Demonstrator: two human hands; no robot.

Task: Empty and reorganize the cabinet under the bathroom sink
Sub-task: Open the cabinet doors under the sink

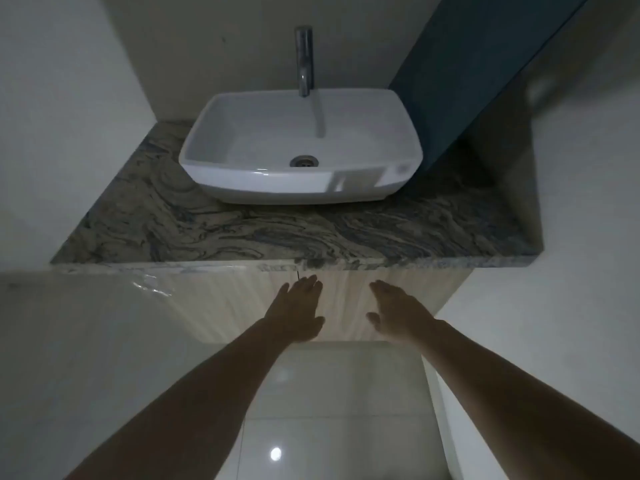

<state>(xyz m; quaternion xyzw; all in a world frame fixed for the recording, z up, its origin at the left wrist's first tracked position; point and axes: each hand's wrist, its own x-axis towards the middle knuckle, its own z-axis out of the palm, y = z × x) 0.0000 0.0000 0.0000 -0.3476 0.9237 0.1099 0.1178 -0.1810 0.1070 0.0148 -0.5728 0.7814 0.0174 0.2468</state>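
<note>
Light: the room was dim; fine detail on the cabinet front was poorly resolved.
Cabinet [221, 306]: found under the counter [242, 230], at 12 o'clock from the hands, pale wood grain, doors judged closed. A thin dark seam was noted just under the counter edge near the left fingertips. No handle could be made out.
Contents: not visible; nothing had yet been taken out, so the task was judged to be at its start.
Left hand [298, 311]: held flat with fingers extended and spread, nothing gripped, close to the door face; contact could not be confirmed.
Right hand [398, 311]: likewise flat with fingers extended, empty, just beside the left at 3 o'clock; contact could not be confirmed.
Sink [301, 147]: a white basin set on the counter at 12 o'clock, tap [304, 60] behind it, apparently dry.
Floor [329, 410]: glossy tile at 6 o'clock, with a bright reflection.
Risk, doors: with no handle seen, fingertips were likely to be worked into the seam; pinching or a slipped pull was judged possible.
Risk, counter: its edge overhung the doors; knuckles or head could be struck on it on bending.
Risk, contents: unseen items leaning on the doors could fall out onto the tile.
Risk, footing: the polished floor was judged slippery for crouching.
</note>
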